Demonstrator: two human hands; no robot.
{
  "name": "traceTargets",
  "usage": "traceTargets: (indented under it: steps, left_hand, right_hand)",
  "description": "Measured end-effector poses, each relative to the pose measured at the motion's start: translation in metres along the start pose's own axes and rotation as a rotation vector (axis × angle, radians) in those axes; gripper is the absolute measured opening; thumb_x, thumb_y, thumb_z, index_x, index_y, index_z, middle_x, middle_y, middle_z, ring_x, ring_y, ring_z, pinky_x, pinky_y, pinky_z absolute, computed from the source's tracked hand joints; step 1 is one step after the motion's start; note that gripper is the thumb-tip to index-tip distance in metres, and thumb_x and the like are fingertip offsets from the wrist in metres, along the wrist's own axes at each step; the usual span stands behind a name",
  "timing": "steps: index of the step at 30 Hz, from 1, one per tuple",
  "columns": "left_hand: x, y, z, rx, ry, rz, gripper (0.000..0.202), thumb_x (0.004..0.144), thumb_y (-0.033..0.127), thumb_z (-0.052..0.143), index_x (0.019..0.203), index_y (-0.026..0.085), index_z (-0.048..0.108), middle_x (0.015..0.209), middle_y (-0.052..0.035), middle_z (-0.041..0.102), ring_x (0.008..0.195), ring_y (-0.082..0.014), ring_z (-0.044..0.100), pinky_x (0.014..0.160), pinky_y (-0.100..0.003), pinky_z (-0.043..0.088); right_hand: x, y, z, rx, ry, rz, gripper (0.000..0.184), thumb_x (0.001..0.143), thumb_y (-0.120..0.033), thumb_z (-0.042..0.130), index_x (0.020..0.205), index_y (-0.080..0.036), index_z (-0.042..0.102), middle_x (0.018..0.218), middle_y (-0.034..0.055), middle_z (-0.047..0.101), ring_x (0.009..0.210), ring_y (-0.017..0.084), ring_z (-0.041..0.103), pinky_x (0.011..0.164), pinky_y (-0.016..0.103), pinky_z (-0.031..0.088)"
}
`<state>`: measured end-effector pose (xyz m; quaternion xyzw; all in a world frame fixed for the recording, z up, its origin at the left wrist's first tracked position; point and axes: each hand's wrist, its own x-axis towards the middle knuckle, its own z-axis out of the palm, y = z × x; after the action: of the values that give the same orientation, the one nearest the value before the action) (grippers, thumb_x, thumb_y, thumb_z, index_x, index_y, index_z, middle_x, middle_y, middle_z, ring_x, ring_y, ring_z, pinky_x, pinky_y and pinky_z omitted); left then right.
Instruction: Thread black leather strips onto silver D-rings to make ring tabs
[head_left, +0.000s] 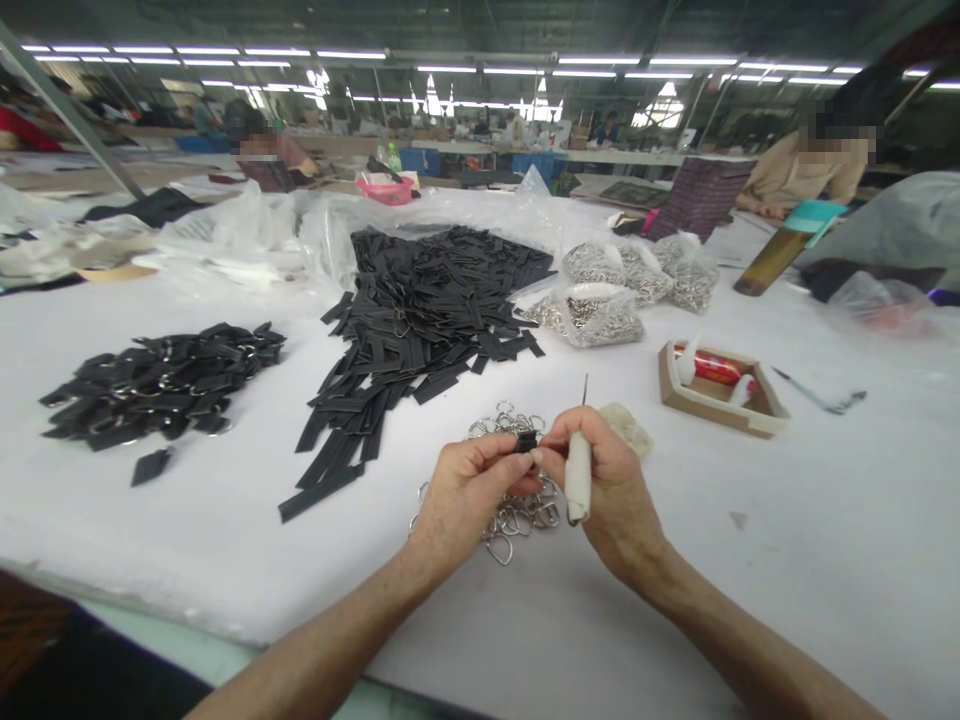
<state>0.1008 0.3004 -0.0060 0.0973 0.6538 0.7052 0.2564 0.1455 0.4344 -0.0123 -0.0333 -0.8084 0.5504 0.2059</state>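
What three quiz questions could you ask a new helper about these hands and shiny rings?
1. Which does the right hand hold: a white-handled pointed tool or a spoon?
2. True or false: the metal rings lie on the white table.
3. Fill in the missing word: the left hand pinches a small ____ piece.

Key: 1. the white-handled pointed tool; 2. true; 3. black.
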Motion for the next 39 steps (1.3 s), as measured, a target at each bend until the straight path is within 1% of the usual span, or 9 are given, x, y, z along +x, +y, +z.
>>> traceTargets:
  steps: [9,13,15,17,20,23,27,32,39]
  left_hand:
    - [0.000,0.004,0.001,-0.100,-0.012,-0.045,0.014,0.070,0.024,0.066,0.076,0.012,0.064,0.073,-0.0053,0.067,0.060,-0.0182,0.065,0.062,-0.030,0.052]
    - [0.000,0.006,0.001,0.004,-0.046,-0.047,0.013,0.072,0.025,0.063,0.075,0.013,0.066,0.068,-0.0032,0.064,0.056,-0.0165,0.062,0.059,-0.029,0.050]
    - [-0.001,0.007,0.000,0.162,0.004,0.016,0.012,0.074,0.026,0.061,0.074,0.015,0.068,0.066,-0.0018,0.061,0.054,-0.0136,0.057,0.054,-0.025,0.046]
    - [-0.002,0.008,-0.001,0.325,0.076,0.154,0.012,0.074,0.026,0.062,0.071,0.017,0.069,0.075,-0.0024,0.061,0.059,-0.0122,0.055,0.055,-0.023,0.043]
    - [-0.001,0.009,-0.005,0.391,0.100,0.301,0.009,0.073,0.023,0.064,0.075,0.020,0.072,0.105,-0.0040,0.060,0.086,-0.0162,0.056,0.073,-0.024,0.043]
    - [0.000,0.008,-0.008,0.282,0.018,0.215,0.018,0.073,0.022,0.065,0.089,0.021,0.072,0.102,-0.0040,0.065,0.097,-0.0196,0.056,0.086,-0.028,0.040]
    - [0.001,0.006,-0.009,0.120,-0.109,0.023,0.023,0.075,0.023,0.060,0.097,0.020,0.069,0.084,-0.0029,0.069,0.077,-0.0180,0.060,0.073,-0.029,0.046]
    - [0.002,0.007,-0.007,0.043,-0.133,-0.028,0.019,0.073,0.018,0.060,0.089,0.018,0.071,0.080,-0.0025,0.068,0.070,-0.0146,0.059,0.070,-0.027,0.049]
    - [0.003,0.007,-0.003,-0.054,-0.090,-0.071,0.010,0.069,0.018,0.062,0.075,0.014,0.069,0.073,-0.0041,0.067,0.069,-0.0182,0.063,0.070,-0.034,0.052]
  right_hand:
    - [-0.004,0.002,0.002,-0.016,-0.021,-0.011,0.008,0.078,-0.018,0.054,0.085,-0.022,0.052,0.069,-0.0035,0.049,0.059,0.012,0.044,0.052,0.023,0.034]
    - [-0.004,0.004,0.002,-0.014,-0.029,-0.035,0.008,0.077,-0.016,0.054,0.082,-0.021,0.050,0.065,-0.0045,0.047,0.057,0.011,0.042,0.051,0.022,0.033]
    - [-0.004,0.003,0.000,-0.014,-0.031,-0.036,0.009,0.077,-0.015,0.054,0.082,-0.021,0.050,0.067,-0.0042,0.047,0.059,0.012,0.043,0.053,0.022,0.034]
    - [-0.003,0.001,-0.002,-0.030,-0.033,-0.046,0.009,0.076,-0.015,0.054,0.082,-0.021,0.050,0.069,-0.0038,0.048,0.061,0.012,0.044,0.054,0.023,0.035]
    - [-0.003,-0.002,-0.003,-0.042,-0.052,-0.054,0.009,0.076,-0.015,0.054,0.081,-0.021,0.049,0.072,-0.0031,0.050,0.063,0.012,0.045,0.056,0.022,0.035]
    - [-0.003,-0.002,-0.003,-0.034,-0.075,-0.026,0.009,0.075,-0.015,0.054,0.078,-0.021,0.048,0.070,-0.0035,0.049,0.061,0.011,0.043,0.053,0.022,0.034]
    - [-0.003,-0.002,-0.002,-0.055,-0.079,-0.005,0.009,0.075,-0.016,0.055,0.079,-0.021,0.049,0.067,-0.0042,0.047,0.058,0.011,0.042,0.051,0.021,0.033]
    - [-0.003,-0.003,-0.002,-0.061,-0.080,0.029,0.009,0.074,-0.017,0.056,0.078,-0.021,0.049,0.067,-0.0040,0.048,0.058,0.011,0.042,0.051,0.021,0.033]
    - [-0.004,-0.002,-0.001,-0.059,-0.054,0.031,0.007,0.075,-0.017,0.055,0.078,-0.021,0.051,0.071,-0.0022,0.053,0.061,0.013,0.046,0.053,0.023,0.036]
